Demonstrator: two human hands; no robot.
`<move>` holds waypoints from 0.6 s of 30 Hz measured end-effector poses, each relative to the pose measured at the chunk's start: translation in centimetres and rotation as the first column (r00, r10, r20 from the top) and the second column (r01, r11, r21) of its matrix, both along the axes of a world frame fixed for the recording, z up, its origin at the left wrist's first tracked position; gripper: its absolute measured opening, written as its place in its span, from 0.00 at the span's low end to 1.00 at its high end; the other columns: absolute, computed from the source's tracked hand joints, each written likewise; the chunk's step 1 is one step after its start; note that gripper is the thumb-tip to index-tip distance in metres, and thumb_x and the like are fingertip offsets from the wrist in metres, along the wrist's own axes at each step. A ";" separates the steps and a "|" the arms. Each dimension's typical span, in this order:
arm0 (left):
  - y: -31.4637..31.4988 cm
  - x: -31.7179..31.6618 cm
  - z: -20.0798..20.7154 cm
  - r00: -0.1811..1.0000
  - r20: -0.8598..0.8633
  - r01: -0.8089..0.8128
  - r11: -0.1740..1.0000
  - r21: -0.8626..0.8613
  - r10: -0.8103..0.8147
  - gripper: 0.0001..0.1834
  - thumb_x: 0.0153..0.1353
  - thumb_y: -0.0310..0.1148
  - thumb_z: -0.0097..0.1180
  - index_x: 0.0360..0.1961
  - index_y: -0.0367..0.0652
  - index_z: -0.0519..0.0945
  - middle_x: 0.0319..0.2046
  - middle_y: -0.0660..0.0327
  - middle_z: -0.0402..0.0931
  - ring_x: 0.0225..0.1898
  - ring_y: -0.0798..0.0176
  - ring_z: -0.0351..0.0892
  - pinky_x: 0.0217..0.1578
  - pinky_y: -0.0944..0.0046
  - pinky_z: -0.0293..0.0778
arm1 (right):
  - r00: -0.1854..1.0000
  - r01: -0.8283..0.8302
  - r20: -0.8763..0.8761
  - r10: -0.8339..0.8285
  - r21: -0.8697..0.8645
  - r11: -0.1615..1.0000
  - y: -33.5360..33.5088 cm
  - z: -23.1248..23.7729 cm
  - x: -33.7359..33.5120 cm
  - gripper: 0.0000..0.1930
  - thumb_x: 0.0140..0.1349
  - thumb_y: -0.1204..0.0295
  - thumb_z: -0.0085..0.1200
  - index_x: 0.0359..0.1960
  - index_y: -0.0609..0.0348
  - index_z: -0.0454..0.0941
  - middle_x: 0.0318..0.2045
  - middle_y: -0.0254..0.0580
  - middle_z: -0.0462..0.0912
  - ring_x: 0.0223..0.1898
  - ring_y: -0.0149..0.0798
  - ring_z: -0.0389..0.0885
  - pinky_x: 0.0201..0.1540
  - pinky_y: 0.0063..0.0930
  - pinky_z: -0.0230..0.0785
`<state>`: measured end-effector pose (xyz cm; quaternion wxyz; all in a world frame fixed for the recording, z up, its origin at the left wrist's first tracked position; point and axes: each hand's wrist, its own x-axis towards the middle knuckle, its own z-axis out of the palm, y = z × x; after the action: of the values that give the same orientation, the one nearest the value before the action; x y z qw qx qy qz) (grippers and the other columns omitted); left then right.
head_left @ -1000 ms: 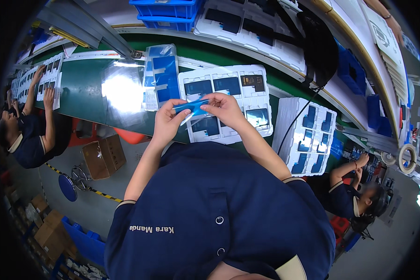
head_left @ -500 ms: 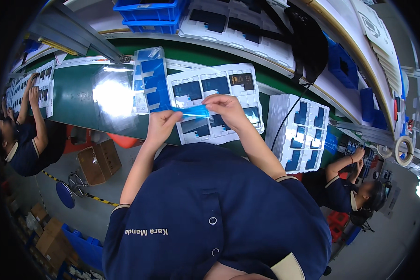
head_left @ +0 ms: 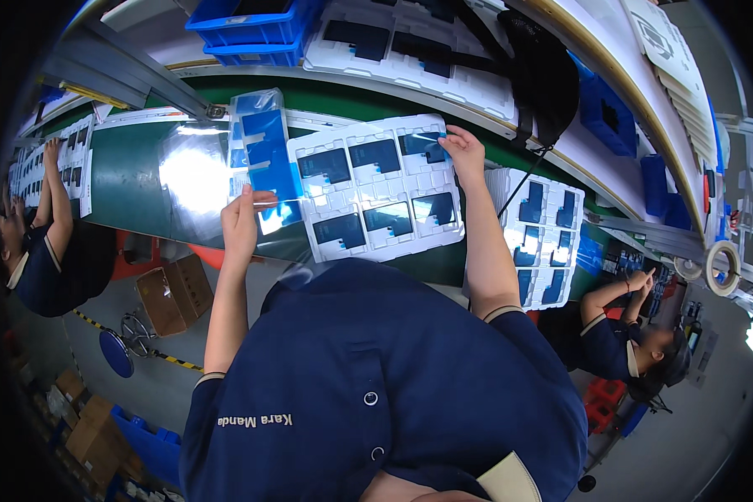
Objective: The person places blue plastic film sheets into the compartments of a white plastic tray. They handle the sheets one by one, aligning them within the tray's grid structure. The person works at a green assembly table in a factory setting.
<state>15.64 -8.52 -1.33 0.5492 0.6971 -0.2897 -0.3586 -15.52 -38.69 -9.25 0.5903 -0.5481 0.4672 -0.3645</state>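
A white plastic tray (head_left: 381, 194) lies on the bench before me, with several flat dark battery-like pieces in its pockets. At its upper right pocket my right hand (head_left: 465, 154) pinches the right edge of a thin blue film (head_left: 427, 144) lying over the dark piece there. My left hand (head_left: 241, 226) is closed at the tray's left side, thumb up. From its fingertips a thin clear film (head_left: 265, 200) seems to extend, mostly lost in glare. Beside that hand lies a stack of blue film sheets (head_left: 268, 151) in clear plastic.
A stack of similar white trays (head_left: 552, 238) stands to the right. Blue bins (head_left: 247, 29) and another filled tray (head_left: 376, 46) sit on the shelf beyond. A black bag-like object (head_left: 544, 71) hangs at the far right. Co-workers sit on both sides.
My hands have moved apart. The right went right to the tray's upper right pocket, where blue film now covers the dark piece; the left moved left, beside the film stack.
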 end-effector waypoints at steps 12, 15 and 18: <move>-0.2 -0.7 -0.6 1.000 -0.015 0.012 0.999 0.048 -0.012 0.31 0.70 0.48 0.35 0.34 0.29 0.80 0.31 0.51 0.81 0.35 0.60 0.82 0.41 0.65 0.72 | 0.999 0.037 -0.030 -0.041 -0.097 0.995 0.3 -1.4 0.4 0.15 0.50 0.81 0.62 0.41 0.68 0.78 0.29 0.35 0.81 0.30 0.23 0.77 0.36 0.13 0.69; -0.2 -0.8 -0.4 1.000 -0.007 0.006 0.999 0.047 -0.005 0.31 0.70 0.48 0.35 0.34 0.29 0.80 0.31 0.51 0.81 0.35 0.60 0.82 0.40 0.65 0.72 | 0.999 0.023 -0.037 -0.026 -0.083 0.996 0.3 -1.4 0.4 0.14 0.51 0.83 0.61 0.42 0.68 0.77 0.30 0.34 0.81 0.32 0.22 0.77 0.38 0.11 0.68; -0.2 -0.6 -0.1 1.000 0.000 0.012 0.999 0.037 -0.012 0.31 0.70 0.48 0.35 0.34 0.29 0.80 0.31 0.51 0.81 0.35 0.60 0.81 0.40 0.65 0.72 | 0.996 0.003 -0.093 -0.012 -0.092 0.996 0.2 -1.3 0.5 0.14 0.51 0.83 0.61 0.41 0.69 0.77 0.30 0.35 0.81 0.32 0.22 0.77 0.38 0.11 0.69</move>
<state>15.03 -8.76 -1.38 0.5339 0.7053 -0.2874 -0.3672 -15.04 -38.53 -10.57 0.5406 -0.5893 0.4791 -0.3618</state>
